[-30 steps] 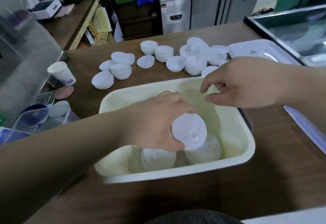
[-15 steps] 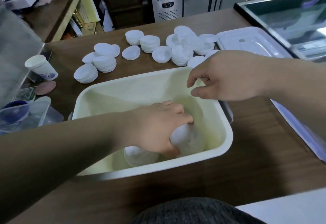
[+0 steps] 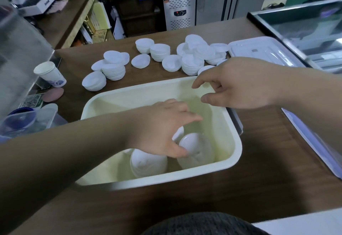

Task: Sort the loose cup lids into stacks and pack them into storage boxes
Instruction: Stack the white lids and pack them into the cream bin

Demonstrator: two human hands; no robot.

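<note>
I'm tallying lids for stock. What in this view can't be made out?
Head view:
- Lid count in the stacks inside the box: edges blurred, left hand covers part.
- Some loose lids on the table behind the right hand: hidden.
- Paper cup print: too small.

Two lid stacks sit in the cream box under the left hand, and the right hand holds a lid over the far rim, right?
Not quite. The head view shows the right hand empty, fingers loosely curled over the far rim of the cream box. Two lid stacks do sit in the box, under the left hand.
</note>
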